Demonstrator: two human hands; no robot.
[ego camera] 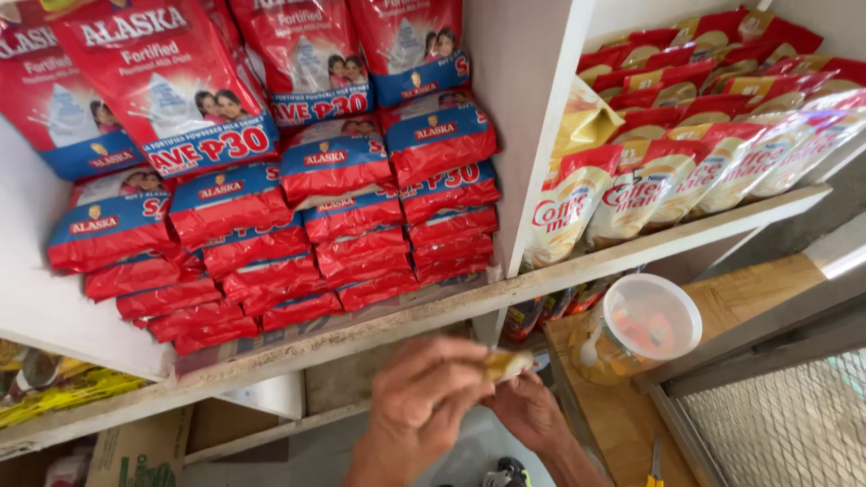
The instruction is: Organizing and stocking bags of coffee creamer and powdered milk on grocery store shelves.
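Small tan object (505,363) | pale yellow-brown, blurred, perhaps a wrapped sweet or packet | pinched between both hands just below the white shelf edge (379,329) | left hand (422,406) closed around it from the near side | right hand (530,413) gripping its far end | red milk-powder pouches (271,225) stacked above | lidded plastic jar (636,326) to the right.
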